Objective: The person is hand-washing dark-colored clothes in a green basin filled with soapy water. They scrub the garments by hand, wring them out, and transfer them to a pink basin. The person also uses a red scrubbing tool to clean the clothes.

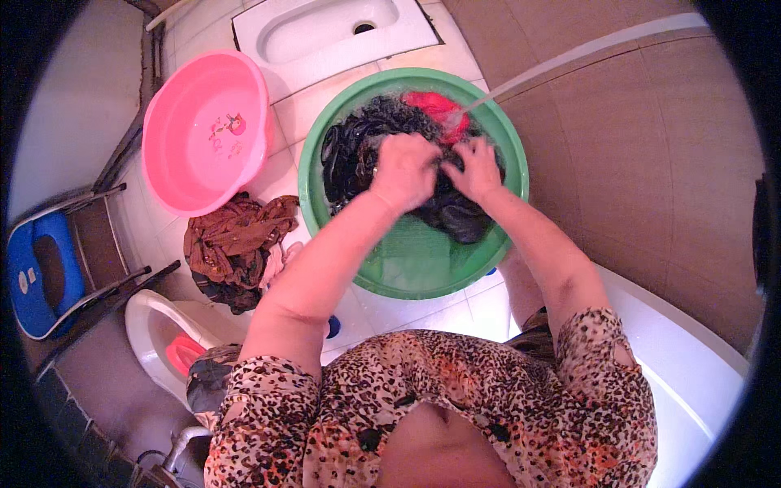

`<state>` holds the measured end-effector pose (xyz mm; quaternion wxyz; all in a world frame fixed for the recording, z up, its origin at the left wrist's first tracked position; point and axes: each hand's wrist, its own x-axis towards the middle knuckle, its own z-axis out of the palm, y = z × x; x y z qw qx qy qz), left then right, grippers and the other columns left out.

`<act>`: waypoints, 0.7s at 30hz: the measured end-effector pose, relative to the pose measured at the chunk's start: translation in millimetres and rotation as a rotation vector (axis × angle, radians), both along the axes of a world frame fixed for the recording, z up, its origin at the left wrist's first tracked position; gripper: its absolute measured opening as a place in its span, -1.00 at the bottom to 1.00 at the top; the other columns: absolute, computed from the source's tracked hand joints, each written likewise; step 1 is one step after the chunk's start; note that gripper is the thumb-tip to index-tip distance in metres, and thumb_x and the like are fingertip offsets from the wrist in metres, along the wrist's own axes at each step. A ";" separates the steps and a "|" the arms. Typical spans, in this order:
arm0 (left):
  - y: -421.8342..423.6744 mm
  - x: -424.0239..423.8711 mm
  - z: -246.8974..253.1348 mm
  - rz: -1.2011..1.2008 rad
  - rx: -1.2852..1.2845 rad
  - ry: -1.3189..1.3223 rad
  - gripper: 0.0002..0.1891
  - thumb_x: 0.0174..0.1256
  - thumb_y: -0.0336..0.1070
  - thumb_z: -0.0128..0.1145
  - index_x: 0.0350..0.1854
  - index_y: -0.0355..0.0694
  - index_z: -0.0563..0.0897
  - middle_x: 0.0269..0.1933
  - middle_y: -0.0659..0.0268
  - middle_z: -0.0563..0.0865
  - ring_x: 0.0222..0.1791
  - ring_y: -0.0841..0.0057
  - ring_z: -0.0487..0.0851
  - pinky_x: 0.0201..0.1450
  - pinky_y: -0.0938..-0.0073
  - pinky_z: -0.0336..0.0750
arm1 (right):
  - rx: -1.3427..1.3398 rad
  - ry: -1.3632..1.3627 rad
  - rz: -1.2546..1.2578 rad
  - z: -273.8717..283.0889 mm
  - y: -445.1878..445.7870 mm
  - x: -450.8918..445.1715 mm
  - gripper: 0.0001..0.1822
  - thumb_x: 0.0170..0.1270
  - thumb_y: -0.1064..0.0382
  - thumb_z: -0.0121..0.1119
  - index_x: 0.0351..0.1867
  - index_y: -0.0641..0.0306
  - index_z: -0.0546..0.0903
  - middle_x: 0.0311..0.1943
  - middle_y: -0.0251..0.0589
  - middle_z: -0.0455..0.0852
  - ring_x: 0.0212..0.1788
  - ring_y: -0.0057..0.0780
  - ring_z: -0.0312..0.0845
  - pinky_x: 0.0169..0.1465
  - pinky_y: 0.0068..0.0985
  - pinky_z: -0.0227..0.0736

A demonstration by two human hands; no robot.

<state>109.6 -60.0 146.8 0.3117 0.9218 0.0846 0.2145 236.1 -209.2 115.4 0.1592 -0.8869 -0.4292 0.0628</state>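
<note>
A round green plastic basin (312,213) stands on the floor before me, with water and soaked clothes in it. My left hand (406,168) is over the dark wet clothes (366,131), its fingers curled; blur hides whether cloth is pinched in them. Close by on the right, my right hand (479,171) rests on the dark cloth with its fingers apart. A red garment (432,108) lies beyond both hands at the far side. Above it, the end of a pale hose (549,64) reaches over the rim. Greenish water (415,256) shows at the near side.
A pink plastic basin (183,146) tilts at the left, beside a heap of brown clothes (235,244). Behind is a squat toilet (329,24). A blue-seated folding chair (46,274) and a white vessel (143,329) are at left, a tiled wall (604,140) and bathtub (677,323) at right.
</note>
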 end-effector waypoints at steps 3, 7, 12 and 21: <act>-43.6 -24.9 -22.9 0.105 0.002 -0.012 -0.80 0.15 -0.21 0.20 -0.24 -0.16 0.70 -0.17 0.18 0.66 -0.08 0.13 0.56 0.02 0.05 0.37 | -0.123 -0.016 0.171 -20.2 -22.2 -46.0 -0.50 0.09 0.11 0.29 0.09 0.18 0.57 0.16 0.01 0.41 0.19 0.02 0.30 0.13 -0.07 0.35; -79.9 -93.9 -24.1 -0.068 0.026 0.168 -0.71 0.23 -0.14 0.19 -0.08 -0.16 0.63 -0.10 0.20 0.60 -0.04 0.13 0.51 0.06 0.04 0.33 | -0.010 0.108 0.464 -18.8 -75.9 -97.5 -0.59 0.02 0.20 0.26 -0.06 0.26 0.62 0.15 0.15 0.40 0.16 0.07 0.34 0.05 -0.05 0.42; -76.7 -84.7 -75.9 0.056 0.183 0.151 -0.70 0.15 -0.20 0.19 -0.06 -0.12 0.60 -0.14 0.18 0.59 -0.07 0.15 0.51 0.00 0.00 0.30 | -0.196 0.013 0.447 -50.6 -54.6 -94.5 -0.54 -0.05 0.23 0.24 -0.05 0.33 0.55 0.10 0.13 0.43 0.10 0.05 0.39 -0.11 -0.14 0.53; -29.1 -9.4 -64.7 0.346 -0.138 0.555 -0.56 0.38 -0.08 0.03 0.18 -0.25 0.45 -0.18 -0.14 0.71 -0.18 -0.05 0.69 -0.06 -0.02 0.54 | -0.154 0.337 -0.068 -45.9 17.0 -47.4 -0.69 0.37 0.19 -0.05 0.04 0.31 0.47 -0.15 0.17 0.61 -0.06 0.17 0.57 -0.07 -0.01 0.51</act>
